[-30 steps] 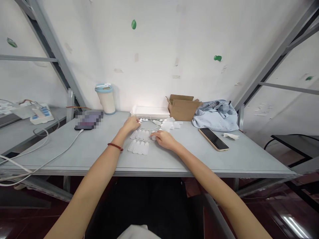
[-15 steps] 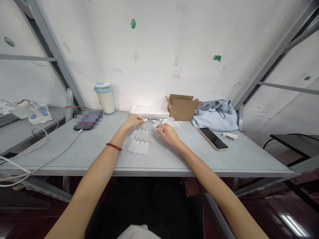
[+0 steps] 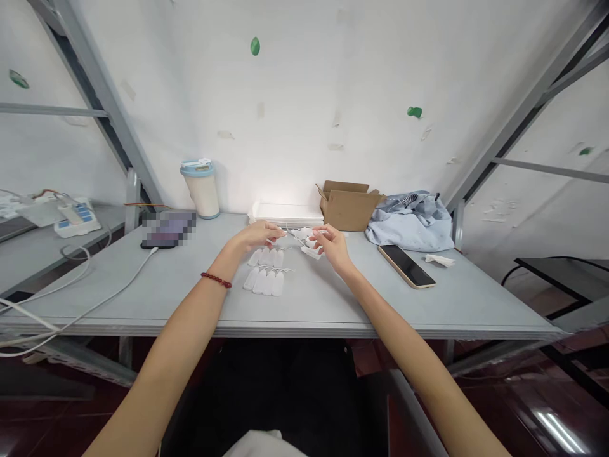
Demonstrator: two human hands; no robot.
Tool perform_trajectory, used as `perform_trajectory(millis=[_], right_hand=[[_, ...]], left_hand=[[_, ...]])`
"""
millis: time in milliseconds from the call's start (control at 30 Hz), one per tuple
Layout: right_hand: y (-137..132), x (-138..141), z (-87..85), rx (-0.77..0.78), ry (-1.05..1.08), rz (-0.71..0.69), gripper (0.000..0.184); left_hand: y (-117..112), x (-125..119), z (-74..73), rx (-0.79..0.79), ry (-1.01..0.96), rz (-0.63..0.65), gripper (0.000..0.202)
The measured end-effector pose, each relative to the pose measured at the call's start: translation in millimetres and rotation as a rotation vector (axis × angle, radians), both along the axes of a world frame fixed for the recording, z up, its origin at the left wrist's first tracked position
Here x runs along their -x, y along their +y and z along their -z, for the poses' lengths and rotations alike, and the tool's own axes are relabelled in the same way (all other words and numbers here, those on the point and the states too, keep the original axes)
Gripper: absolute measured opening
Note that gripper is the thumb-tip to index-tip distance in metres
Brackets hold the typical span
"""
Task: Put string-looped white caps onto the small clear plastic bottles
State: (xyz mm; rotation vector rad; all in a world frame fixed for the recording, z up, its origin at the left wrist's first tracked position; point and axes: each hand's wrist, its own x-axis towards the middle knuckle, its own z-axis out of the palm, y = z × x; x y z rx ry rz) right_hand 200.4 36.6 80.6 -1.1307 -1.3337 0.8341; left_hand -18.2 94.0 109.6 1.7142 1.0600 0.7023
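Note:
My left hand is closed in a pinch, with a small white piece at its fingertips, most likely part of a white tag, mostly hidden. Across from it, my right hand has thumb and fingers curled together at the white strings; a white tag hangs or lies just under its fingertips. Behind both hands is a loose pile of white tags, partly covered by my fingers. Closer to me, several flat white tags lie side by side in an upper row and a lower row, strings pointing right.
A white stack and an open cardboard box stand by the wall. Blue cloth, a phone and a crumpled tissue lie right. A cup and a cabled, blurred-out device are left.
My left hand has shifted slightly right. My right hand has lifted a little and moved right, drawing strings and a tag near its fingertips. The two rows have not moved.

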Motion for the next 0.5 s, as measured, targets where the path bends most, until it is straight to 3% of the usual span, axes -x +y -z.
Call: perform_trajectory(millis=[233, 367, 500], right_hand=[[-2.2, 0.1, -6.2, 0.144, 0.305, -0.028, 0.028], [-3.0, 0.1, -8.2, 0.190, 0.363, -0.029, 0.025], [-3.0, -0.1, -8.0, 0.200, 0.350, -0.066, 0.027]], left_hand=[[-1.1, -3.8, 0.8, 0.093, -0.129, 0.126, 0.030], [-3.9, -10.3, 1.5, 0.090, -0.103, 0.201, 0.032], [-7.8, -17.5, 0.2, 0.068, -0.159, 0.174, 0.033]])
